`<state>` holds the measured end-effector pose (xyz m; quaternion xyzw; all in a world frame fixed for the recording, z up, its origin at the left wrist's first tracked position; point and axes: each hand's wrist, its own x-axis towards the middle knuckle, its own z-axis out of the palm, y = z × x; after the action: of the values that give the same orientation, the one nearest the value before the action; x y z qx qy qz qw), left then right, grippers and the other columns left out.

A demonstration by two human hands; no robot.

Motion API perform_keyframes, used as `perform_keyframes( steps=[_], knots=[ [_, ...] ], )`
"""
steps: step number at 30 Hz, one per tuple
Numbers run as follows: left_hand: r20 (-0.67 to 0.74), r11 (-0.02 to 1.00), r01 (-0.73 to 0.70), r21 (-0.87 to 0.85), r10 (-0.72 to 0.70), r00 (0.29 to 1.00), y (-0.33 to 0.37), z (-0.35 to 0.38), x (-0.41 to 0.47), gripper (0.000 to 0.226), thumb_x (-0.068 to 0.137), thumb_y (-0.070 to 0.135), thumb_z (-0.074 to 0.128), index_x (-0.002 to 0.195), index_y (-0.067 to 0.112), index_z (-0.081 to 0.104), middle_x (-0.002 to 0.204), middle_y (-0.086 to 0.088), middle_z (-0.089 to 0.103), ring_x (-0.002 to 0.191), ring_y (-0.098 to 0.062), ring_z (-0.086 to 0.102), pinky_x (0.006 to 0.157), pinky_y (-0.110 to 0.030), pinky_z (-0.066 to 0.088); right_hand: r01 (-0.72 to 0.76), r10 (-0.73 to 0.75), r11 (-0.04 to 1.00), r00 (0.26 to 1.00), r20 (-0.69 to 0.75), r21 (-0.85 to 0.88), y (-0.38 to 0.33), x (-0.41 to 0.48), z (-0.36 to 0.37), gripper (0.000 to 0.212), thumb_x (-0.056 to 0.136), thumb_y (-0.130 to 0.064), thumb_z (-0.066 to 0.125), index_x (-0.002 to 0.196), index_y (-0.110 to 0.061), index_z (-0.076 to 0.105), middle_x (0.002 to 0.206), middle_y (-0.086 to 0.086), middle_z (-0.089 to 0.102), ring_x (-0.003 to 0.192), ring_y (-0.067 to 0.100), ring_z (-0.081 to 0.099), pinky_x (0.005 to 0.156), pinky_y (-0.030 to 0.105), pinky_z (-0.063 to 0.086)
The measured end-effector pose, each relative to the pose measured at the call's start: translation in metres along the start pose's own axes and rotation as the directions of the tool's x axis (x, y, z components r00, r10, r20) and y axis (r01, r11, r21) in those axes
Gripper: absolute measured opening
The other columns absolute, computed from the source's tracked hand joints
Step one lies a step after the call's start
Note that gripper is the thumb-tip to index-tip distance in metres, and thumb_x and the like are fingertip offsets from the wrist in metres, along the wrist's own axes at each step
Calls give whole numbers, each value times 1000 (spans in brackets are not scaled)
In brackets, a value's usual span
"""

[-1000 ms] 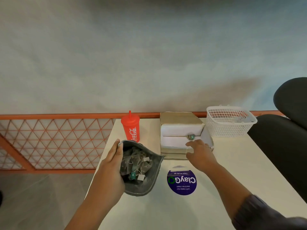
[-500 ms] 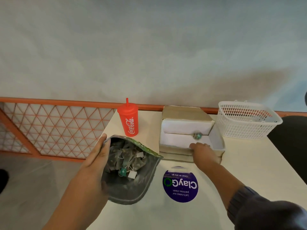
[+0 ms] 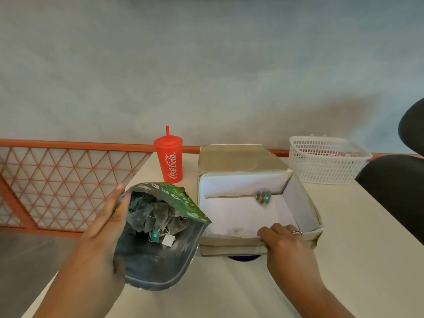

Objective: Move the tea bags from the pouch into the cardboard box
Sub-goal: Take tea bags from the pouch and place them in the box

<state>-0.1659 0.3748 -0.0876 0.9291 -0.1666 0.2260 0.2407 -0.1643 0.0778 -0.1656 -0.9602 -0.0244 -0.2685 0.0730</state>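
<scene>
We clamp left fingers on pouch, right fingers on cardboard box wall; tea bags beside left fingers seem light, soft: pinch tags.

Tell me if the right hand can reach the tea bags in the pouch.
Probably yes. The left hand holds the pouch gaping open, tea bags exposed; nothing lies between them and the right hand, which need only release the cardboard box.
</scene>
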Motion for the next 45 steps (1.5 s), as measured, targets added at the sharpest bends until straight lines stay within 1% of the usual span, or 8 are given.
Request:
perform_keyframes(
  steps=[6,11,20,25,32,36,41,45],
  knots=[
    [-74,992,18,-125,-28,997,8,-2,-44,101,64,-27,48,135,37,17,125,61,-10,121,-2,31,77,-11,36,-44,44,999,998,-33,-16,-19,-51,-32,49,26,12,78,55,-19,54,48,-5,43,43,18,44,41,13,5],
    [-60,990,17,-140,-25,998,15,-15,-84,94,71,-22,48,136,36,12,136,43,-5,133,5,15,110,-21,19,-79,74,994,995,-72,-71,-26,-93,-50,48,34,11,77,56,-24,52,48,-8,42,47,15,34,27,26,28],
    [6,990,11,-138,-11,1000,22,-30,-130,92,78,-15,45,129,44,-4,134,41,-14,128,8,9,108,-19,23,-46,46,998,999,12,-48,-46,-132,-54,44,41,8,77,58,-24,52,52,-6,47,50,13,36,30,24,32],
    [99,999,-16,-41,20,995,14,-32,-144,90,86,-4,45,127,37,-23,136,32,-23,125,10,4,97,-6,15,-39,35,997,998,61,70,-62,-138,-74,32,79,-4,60,106,-20,66,105,1,61,92,27,59,70,34,53],
    [83,1000,23,-3,-22,996,8,-29,-167,90,87,5,51,127,39,-22,136,31,-20,139,-6,16,90,-6,21,311,-300,927,950,-80,211,-138,-146,-94,23,70,-24,63,92,-31,68,111,2,62,91,22,65,60,30,56],
    [81,1000,0,-22,2,997,0,-28,-171,90,84,3,53,130,39,-16,139,31,-12,137,-6,21,92,-7,20,410,-420,892,907,15,188,-179,-129,-85,38,81,-24,57,119,-26,59,140,4,46,119,33,50,84,48,52],
    [100,999,2,46,-6,995,2,-32,-170,90,87,10,53,130,40,-20,140,27,-15,140,-8,14,109,-19,18,401,-399,914,858,324,66,-195,-98,-82,74,92,-11,49,148,-29,5,156,-12,-8,136,31,26,104,44,36],
    [-111,970,-62,235,90,990,9,-32,-170,69,69,13,59,135,18,41,140,-4,45,119,-26,42,83,-54,47,377,-383,923,872,305,82,-200,-81,-97,76,90,-4,48,148,-28,6,156,-12,-8,117,31,46,90,41,45]
  ],
)
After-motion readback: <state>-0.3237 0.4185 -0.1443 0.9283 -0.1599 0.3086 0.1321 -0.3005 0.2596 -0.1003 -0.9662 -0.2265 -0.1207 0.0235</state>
